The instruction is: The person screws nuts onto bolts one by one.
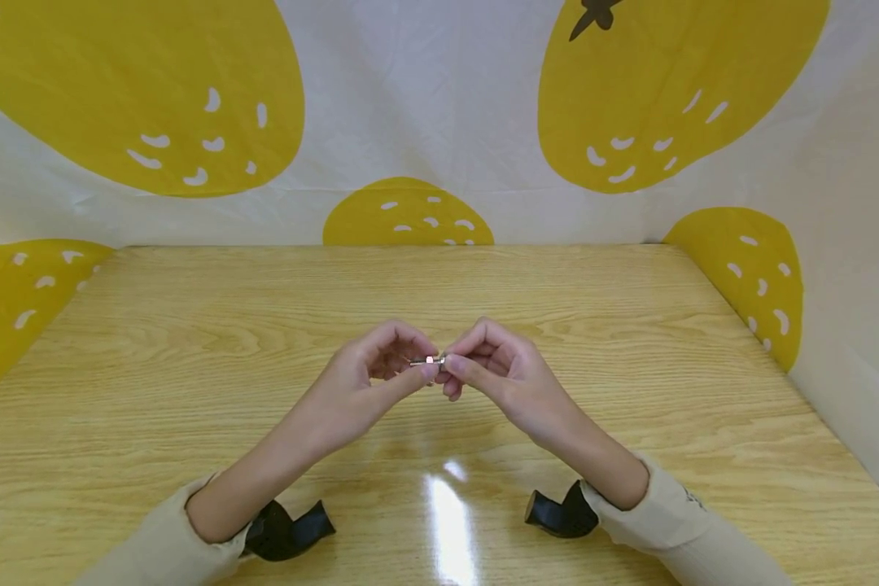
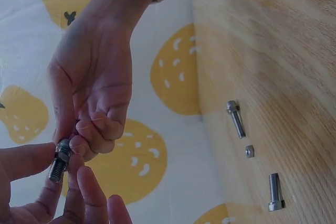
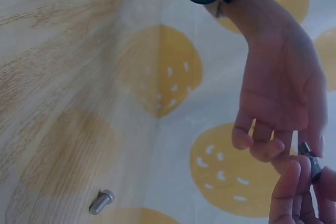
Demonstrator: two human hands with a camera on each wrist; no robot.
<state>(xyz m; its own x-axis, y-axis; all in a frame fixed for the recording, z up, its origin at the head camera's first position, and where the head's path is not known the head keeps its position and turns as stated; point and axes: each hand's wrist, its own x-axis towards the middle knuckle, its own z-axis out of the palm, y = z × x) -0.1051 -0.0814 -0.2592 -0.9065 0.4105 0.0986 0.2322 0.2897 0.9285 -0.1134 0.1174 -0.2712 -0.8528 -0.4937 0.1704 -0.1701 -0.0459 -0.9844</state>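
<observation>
Between the fingertips of both hands is a metal bolt (image 1: 419,363) with a nut (image 2: 63,152) on it, raised above the table. My left hand (image 1: 355,382) pinches it from the left, with the thumb against the nut. My right hand (image 1: 509,378) pinches the bolt's other end, and its fingertips partly cover the head. The threaded end (image 2: 56,172) points toward the left hand. In the right wrist view, the bolt (image 3: 315,167) is partly hidden by fingers. How far the nut sits along the thread is hard to tell.
On the wooden table (image 1: 190,325), the left wrist view shows two socket-head bolts, one bolt (image 2: 236,119) and another bolt (image 2: 274,192), with a loose nut (image 2: 249,151) between them. A bolt (image 3: 101,202) also lies in the right wrist view. Patterned cloth (image 1: 425,98) surrounds the table.
</observation>
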